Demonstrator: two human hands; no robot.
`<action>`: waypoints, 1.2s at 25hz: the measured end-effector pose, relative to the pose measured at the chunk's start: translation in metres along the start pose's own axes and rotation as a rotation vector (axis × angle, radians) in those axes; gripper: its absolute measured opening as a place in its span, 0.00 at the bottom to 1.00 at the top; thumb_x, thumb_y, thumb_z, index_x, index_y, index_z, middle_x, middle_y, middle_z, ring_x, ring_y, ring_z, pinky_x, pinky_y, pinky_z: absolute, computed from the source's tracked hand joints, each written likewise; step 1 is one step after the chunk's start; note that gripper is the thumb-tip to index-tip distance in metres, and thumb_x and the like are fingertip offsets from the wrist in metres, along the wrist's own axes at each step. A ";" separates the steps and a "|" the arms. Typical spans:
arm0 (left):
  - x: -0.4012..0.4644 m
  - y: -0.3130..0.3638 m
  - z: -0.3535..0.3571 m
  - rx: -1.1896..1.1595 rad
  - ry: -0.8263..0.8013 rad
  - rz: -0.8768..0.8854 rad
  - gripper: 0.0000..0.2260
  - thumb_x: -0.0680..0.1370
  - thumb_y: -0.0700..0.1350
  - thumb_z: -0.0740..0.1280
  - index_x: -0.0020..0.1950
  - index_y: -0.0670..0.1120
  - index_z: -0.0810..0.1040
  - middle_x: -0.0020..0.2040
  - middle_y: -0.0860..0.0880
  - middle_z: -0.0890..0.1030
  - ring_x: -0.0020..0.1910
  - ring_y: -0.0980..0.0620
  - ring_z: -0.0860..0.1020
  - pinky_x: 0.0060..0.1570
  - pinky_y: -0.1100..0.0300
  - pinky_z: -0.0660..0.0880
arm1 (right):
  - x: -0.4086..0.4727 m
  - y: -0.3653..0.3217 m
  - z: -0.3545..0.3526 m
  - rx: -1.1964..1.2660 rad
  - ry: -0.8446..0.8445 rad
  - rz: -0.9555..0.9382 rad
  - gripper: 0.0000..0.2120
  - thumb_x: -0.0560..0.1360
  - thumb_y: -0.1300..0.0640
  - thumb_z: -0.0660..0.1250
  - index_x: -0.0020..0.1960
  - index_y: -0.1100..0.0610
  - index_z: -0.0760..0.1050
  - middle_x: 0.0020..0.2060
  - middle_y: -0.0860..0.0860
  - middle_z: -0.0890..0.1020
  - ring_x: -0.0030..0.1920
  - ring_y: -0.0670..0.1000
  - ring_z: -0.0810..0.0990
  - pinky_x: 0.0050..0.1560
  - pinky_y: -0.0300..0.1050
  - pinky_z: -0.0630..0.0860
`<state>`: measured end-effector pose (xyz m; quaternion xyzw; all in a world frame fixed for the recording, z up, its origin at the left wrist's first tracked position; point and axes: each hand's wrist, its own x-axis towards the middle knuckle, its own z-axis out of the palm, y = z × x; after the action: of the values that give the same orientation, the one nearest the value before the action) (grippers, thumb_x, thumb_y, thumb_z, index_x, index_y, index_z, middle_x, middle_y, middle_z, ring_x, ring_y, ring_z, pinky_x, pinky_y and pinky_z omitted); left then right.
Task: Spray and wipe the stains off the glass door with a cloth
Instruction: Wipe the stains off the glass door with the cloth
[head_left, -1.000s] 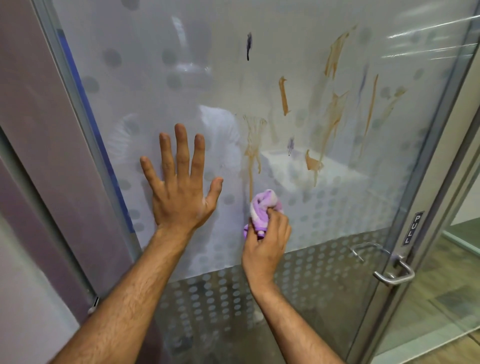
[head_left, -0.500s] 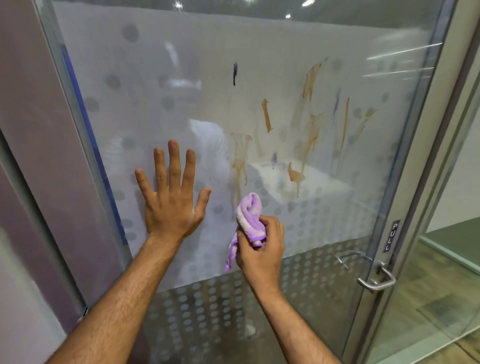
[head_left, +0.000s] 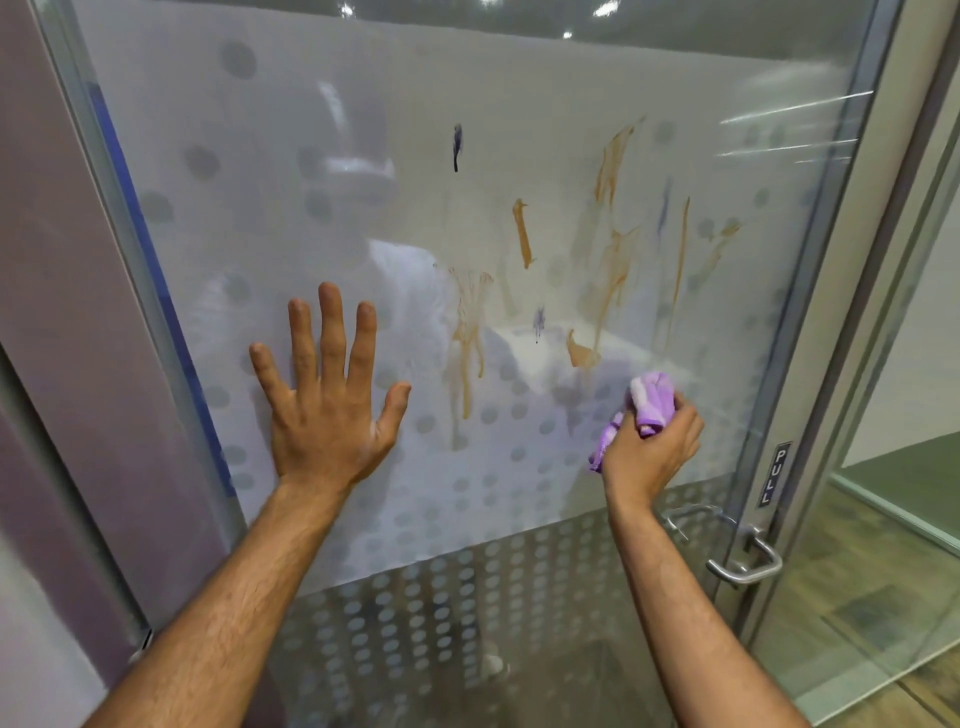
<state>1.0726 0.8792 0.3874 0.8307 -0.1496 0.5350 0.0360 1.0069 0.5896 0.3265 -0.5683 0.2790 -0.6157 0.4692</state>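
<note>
Left hand (head_left: 332, 410) flat, fingers spread on glass door (head_left: 311, 130); right hand (head_left: 647, 449) grips bunched purple cloth (head_left: 649, 400) below brown stains (head_left: 613, 270); risk: small contact patch may smear them.

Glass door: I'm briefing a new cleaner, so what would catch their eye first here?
The orange-brown streaks smeared across the upper right of the glass door, with a dark blue mark near the top centre. Below them, the right hand grips a bunched purple cloth at the glass, while the left hand presses flat with fingers spread, lower left.
</note>
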 end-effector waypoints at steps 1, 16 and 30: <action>0.000 0.000 0.000 0.001 0.002 0.000 0.39 0.81 0.68 0.50 0.85 0.49 0.41 0.83 0.45 0.36 0.82 0.41 0.40 0.76 0.29 0.45 | -0.002 0.002 0.003 -0.018 -0.005 -0.033 0.22 0.72 0.68 0.71 0.65 0.61 0.74 0.60 0.60 0.76 0.61 0.62 0.73 0.58 0.40 0.64; -0.001 0.001 0.001 -0.006 -0.006 -0.005 0.39 0.81 0.66 0.52 0.85 0.49 0.42 0.83 0.45 0.35 0.83 0.41 0.40 0.76 0.30 0.42 | -0.150 -0.050 0.030 -0.063 -0.425 -0.308 0.32 0.76 0.44 0.65 0.78 0.51 0.65 0.75 0.50 0.62 0.67 0.53 0.65 0.63 0.45 0.72; 0.000 0.000 -0.008 -0.032 -0.055 0.007 0.37 0.81 0.63 0.51 0.85 0.49 0.41 0.84 0.44 0.39 0.84 0.38 0.43 0.76 0.28 0.45 | -0.076 -0.069 -0.016 0.149 -0.377 -0.251 0.31 0.67 0.70 0.71 0.70 0.54 0.77 0.60 0.49 0.74 0.58 0.52 0.76 0.53 0.28 0.71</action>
<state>1.0651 0.8812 0.3906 0.8438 -0.1622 0.5097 0.0432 0.9669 0.6828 0.3509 -0.6671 0.0675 -0.5711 0.4735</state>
